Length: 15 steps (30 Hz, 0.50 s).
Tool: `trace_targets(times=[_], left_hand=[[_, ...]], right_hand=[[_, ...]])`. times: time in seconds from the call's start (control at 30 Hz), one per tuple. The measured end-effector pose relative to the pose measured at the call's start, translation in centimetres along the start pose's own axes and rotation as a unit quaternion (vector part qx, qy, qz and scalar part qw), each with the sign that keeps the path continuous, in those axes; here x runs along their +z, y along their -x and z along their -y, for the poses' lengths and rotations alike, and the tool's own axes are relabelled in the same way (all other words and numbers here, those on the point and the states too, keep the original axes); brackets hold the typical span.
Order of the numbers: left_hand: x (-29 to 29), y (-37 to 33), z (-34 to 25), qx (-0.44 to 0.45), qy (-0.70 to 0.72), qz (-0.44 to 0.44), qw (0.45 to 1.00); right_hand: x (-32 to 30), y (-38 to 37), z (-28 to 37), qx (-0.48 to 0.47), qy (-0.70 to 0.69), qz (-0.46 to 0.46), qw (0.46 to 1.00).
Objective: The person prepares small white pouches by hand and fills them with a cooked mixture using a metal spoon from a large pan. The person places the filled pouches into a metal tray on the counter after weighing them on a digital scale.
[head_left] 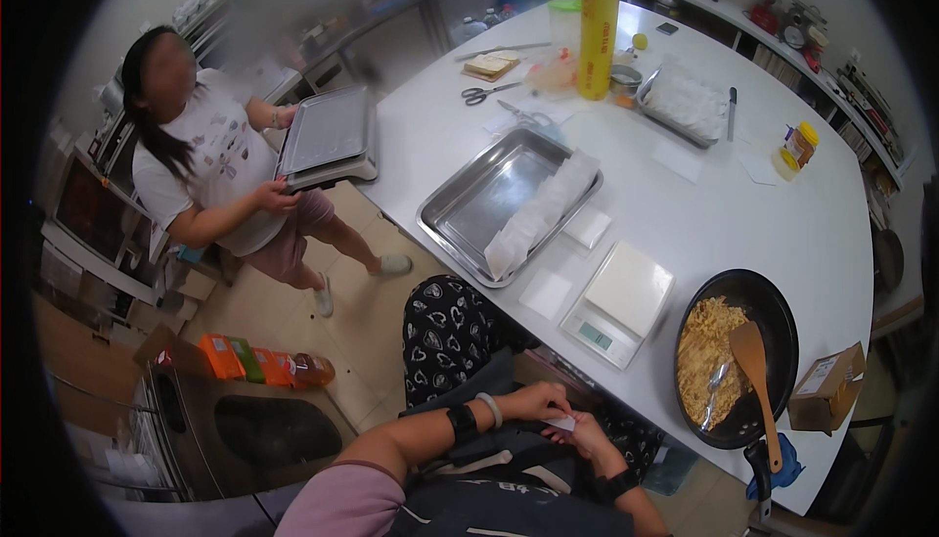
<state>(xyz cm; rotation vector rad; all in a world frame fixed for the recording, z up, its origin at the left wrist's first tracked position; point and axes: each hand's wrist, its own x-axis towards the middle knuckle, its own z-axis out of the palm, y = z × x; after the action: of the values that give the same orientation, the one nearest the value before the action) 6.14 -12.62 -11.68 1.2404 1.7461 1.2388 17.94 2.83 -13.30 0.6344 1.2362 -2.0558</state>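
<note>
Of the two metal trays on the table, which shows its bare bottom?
The nearer tray: its row of white wrappings fills only the right side, whereas the farther tray looks filled across.

1 small, flat white piece is held in the fingers.

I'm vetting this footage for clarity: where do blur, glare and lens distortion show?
Head view: the table's edges bow and the picture's corners go black; head view: the upper-left background is smeared grey; head view: the metal tray carries pale reflections; head view: left hand and right hand look fairly sharp.
</note>
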Motion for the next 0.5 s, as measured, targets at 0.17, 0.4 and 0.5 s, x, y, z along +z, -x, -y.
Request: trace_targets(times=[0.17,0.4,0.5], left_hand=[[-0.13,-0.07,-0.21,-0.030,0.005,0.004,1.000],[-0.22,-0.20,-0.42,-0.020,-0.009,0.001,1.000],[-0.26,-0.14,-0.46,-0.022,-0.011,0.013,1.000]], right_hand=[[0.08,0.10,0.21,-0.002,-0.007,0.000,1.000],[0.07,0.24,0.10,-0.013,0.001,0.003,1.000],[0.09,0.22,0.08,-0.012,-0.002,0.002,1.000]])
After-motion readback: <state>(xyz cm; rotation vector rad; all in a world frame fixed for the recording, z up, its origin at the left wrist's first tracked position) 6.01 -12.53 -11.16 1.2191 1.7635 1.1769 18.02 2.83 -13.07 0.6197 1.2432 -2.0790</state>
